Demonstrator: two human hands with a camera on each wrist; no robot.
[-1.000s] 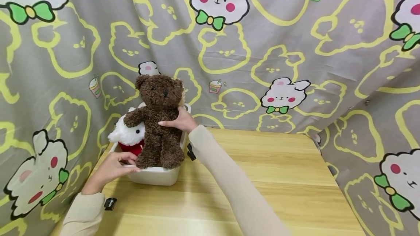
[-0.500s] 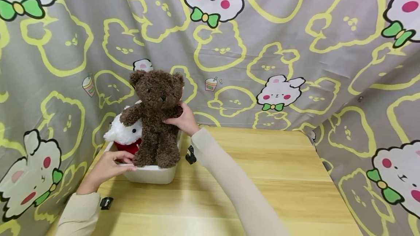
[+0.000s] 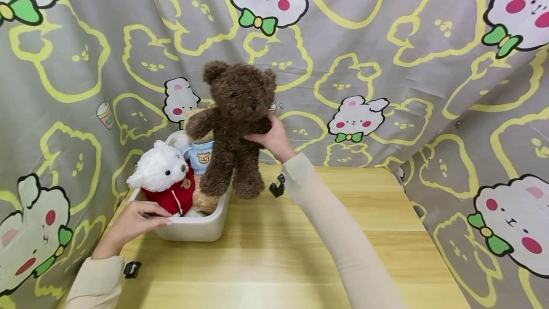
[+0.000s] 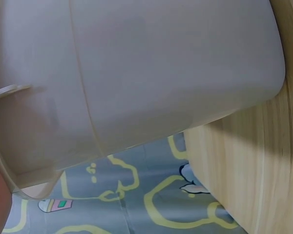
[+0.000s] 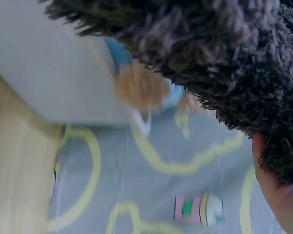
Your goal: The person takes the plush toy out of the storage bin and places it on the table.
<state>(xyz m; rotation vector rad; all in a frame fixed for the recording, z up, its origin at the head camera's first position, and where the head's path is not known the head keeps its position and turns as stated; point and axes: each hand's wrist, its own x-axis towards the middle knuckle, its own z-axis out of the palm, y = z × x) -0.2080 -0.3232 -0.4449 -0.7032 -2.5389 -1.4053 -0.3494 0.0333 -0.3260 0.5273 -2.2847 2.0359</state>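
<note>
A dark brown teddy bear [image 3: 238, 128] hangs upright in the air, its feet beside the right rim of a white plastic bin [image 3: 193, 230]. My right hand [image 3: 274, 138] grips it round the side of its body below the head, the thumb across its front. In the right wrist view the brown fur [image 5: 195, 44] fills the top. My left hand [image 3: 135, 223] pinches the bin's near left rim. Inside the bin sit a white plush toy [image 3: 160, 168] in a red top and a tan teddy bear [image 3: 201, 156] in a light blue shirt, partly hidden behind the brown bear.
The bin stands at the left end of a wooden table [image 3: 343, 232]. A grey curtain [image 3: 300, 51] printed with cartoon animals hangs behind the table and along both sides. The left wrist view shows mostly the bin's outer wall [image 4: 151, 73].
My right hand has lifted the brown bear up and to the right, out of the bin, uncovering the tan bear and more of the white plush. My left hand has stayed at the rim.
</note>
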